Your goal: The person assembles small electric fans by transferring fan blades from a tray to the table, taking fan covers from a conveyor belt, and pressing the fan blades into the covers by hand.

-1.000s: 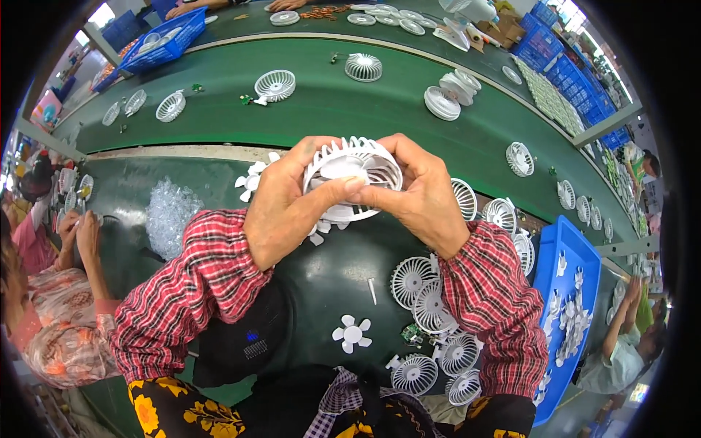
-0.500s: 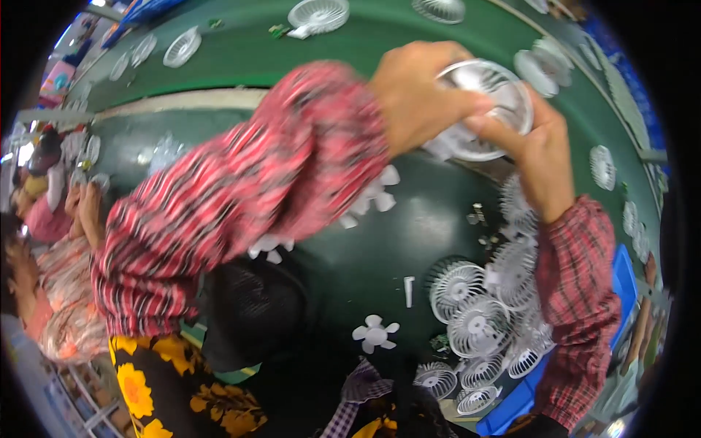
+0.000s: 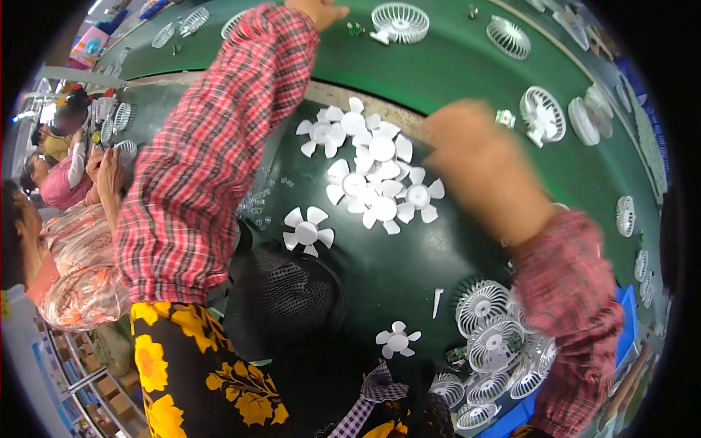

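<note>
My left hand [image 3: 315, 10] reaches far out over the green belt and is partly cut off by the top edge. Its visible finger is stretched out, and nothing shows in its grasp. A white fan cage [image 3: 400, 23] with a small green circuit board [image 3: 355, 29] beside it lies to its right. My right hand [image 3: 482, 164] is smeared by motion near the belt's edge, its fingers unreadable. Just beyond it a white fan housing [image 3: 542, 117] rests on the belt. Between my arms, several white fan blades [image 3: 382, 147] lie heaped on the dark green table.
A lone fan blade [image 3: 307, 232] lies beside a black mesh cap [image 3: 288, 292], another blade [image 3: 397, 340] near my front. White fan cages [image 3: 496, 343] are piled at the right, beside a blue bin [image 3: 624, 321]. Small clear pieces [image 3: 263, 197] are scattered mid-left. People sit at the left.
Both hands were together on a white fan housing; they have let go and parted. My left hand moved up and left, my right slightly down and left. The fan blade heap is now uncovered.
</note>
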{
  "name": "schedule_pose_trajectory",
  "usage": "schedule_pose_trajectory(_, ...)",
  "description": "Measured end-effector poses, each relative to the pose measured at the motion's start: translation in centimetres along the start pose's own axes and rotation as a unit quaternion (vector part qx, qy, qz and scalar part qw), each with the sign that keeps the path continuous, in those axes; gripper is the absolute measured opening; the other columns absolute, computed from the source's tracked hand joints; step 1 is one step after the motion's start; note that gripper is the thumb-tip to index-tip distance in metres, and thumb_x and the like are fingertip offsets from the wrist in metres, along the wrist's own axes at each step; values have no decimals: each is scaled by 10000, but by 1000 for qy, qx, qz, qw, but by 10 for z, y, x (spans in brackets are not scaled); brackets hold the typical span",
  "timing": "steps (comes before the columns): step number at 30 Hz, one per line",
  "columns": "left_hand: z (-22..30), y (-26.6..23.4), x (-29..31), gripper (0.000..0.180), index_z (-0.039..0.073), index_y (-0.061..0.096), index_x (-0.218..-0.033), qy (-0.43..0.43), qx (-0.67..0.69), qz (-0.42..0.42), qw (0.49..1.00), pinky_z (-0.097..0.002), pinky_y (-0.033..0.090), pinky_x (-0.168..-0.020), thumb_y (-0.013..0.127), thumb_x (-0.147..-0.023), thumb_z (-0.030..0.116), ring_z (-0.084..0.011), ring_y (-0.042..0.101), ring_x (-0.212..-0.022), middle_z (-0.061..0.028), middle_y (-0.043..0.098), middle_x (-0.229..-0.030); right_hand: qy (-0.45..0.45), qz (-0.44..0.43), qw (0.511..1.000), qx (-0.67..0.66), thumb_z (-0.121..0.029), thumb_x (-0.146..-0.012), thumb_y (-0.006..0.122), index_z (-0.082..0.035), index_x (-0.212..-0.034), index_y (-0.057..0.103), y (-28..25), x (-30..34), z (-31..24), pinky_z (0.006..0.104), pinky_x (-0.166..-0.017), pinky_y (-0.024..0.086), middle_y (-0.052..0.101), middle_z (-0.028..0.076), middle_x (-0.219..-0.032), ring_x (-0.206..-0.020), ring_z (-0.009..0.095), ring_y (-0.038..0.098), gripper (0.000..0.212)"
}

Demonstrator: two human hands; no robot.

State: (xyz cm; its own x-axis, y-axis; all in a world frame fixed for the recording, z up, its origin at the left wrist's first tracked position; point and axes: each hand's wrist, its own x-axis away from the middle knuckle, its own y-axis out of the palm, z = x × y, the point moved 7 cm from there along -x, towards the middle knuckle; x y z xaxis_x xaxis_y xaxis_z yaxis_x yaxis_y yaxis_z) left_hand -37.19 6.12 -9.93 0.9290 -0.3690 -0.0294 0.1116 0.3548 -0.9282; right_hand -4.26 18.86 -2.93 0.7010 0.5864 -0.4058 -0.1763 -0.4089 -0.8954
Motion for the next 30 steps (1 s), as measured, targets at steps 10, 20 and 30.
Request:
schedule_pose_trajectory(10, 68, 26, 21, 835, 49, 541, -1271, 33, 4, -23, 999, -399, 423, -1000, 662, -707, 654, -328, 552, -1148, -190, 572, -1242, -108, -127, 983, -78, -136, -807, 535, 10, -944, 615, 120, -31, -124, 311, -704, 470, 533, 110, -961, -898, 225, 540, 215)
schedule_pose_trajectory(20, 128, 62, 9, 828, 29, 515, -1243, 18, -10, -120, 993, -388, 529, -866, 848, -608, 443, -310, 616, -1042, -204, 621, -1128, 22, -177, 974, -138, -131, -760, 590, 14, -984, 591, 106, -21, -101, 393, -690, 503, 566, 195, -910, -855, 315, 575, 266)
schedule_pose_trajectory(30, 109, -70, 131, 295, -62, 512, -1123, 3, 621, -135, 772, -418, 559, -891, 611, -850, -11, -260, 633, -980, -165, 614, -1094, 341, 21, 751, -566, -38, -824, 683, -19, -1137, 600, -52, 13, -28, 192, -625, 478, 644, 31, -931, -750, 45, 597, 324)
